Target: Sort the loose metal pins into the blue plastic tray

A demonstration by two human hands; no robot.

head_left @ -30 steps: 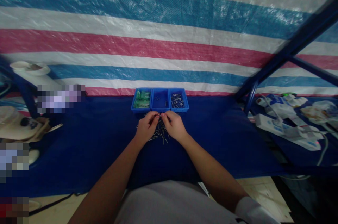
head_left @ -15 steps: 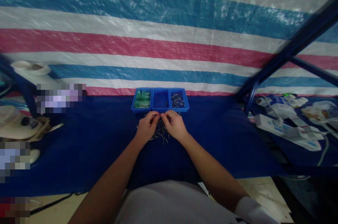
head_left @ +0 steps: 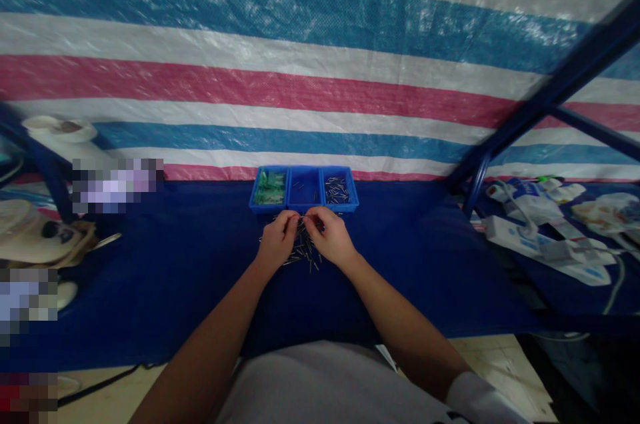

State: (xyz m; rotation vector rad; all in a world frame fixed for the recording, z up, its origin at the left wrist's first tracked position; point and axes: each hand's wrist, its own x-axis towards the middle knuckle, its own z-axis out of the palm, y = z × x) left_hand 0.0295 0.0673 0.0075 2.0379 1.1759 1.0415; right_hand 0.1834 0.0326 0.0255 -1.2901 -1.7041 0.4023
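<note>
My left hand (head_left: 278,239) and my right hand (head_left: 330,235) meet fingertip to fingertip, just in front of a blue three-part tray (head_left: 302,209). Both are closed in a pinch on a small, thin metal pin (head_left: 301,217), mostly covered by the fingers. Beneath and between them lies a loose pile of thin, dark metal pins (head_left: 303,253) on the blue table. The tray's left compartment has small green plastic packets (head_left: 271,188); a few pins (head_left: 315,196) lie in the middle one. Many more pins (head_left: 337,191) fill the right compartment.
The blue tabletop (head_left: 200,277) meets a striped plastic sheet (head_left: 300,97) at the back. A blue metal frame (head_left: 530,104) slants up on the right, beside a white power strip (head_left: 515,237) and cables. A beige cap-like item (head_left: 40,241) and a white roll (head_left: 65,137) are left.
The fingertips have shifted slightly, and a thin light piece now shows between them. The tray and the pile stay as they were.
</note>
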